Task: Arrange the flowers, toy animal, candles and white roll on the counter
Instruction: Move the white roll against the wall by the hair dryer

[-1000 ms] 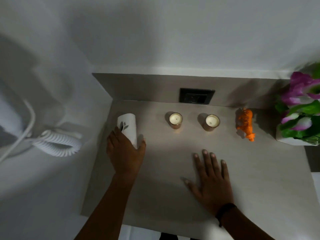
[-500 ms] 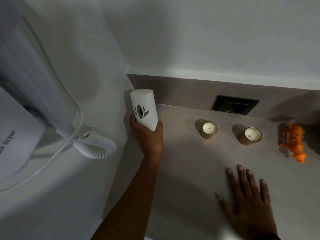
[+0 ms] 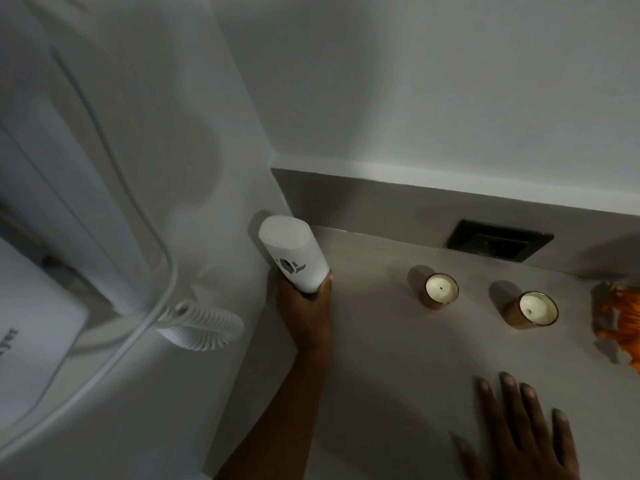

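The left hand (image 3: 304, 317) has its grip closed around the lower end of the white roll (image 3: 294, 258), tilted at the bench's (image 3: 398, 358) back-left corner beside the wall. The right hand (image 3: 519, 441) lies flat and open near the front edge. To finish well, stand the roll upright, clear of the two candles (image 3: 441, 289), then let go gently.

roll (image 3: 293, 257) at counter's (image 3: 398, 358) left corner, two candles (image 3: 441, 289) (image 3: 537, 309) right, toy animal (image 3: 620, 322) beyond
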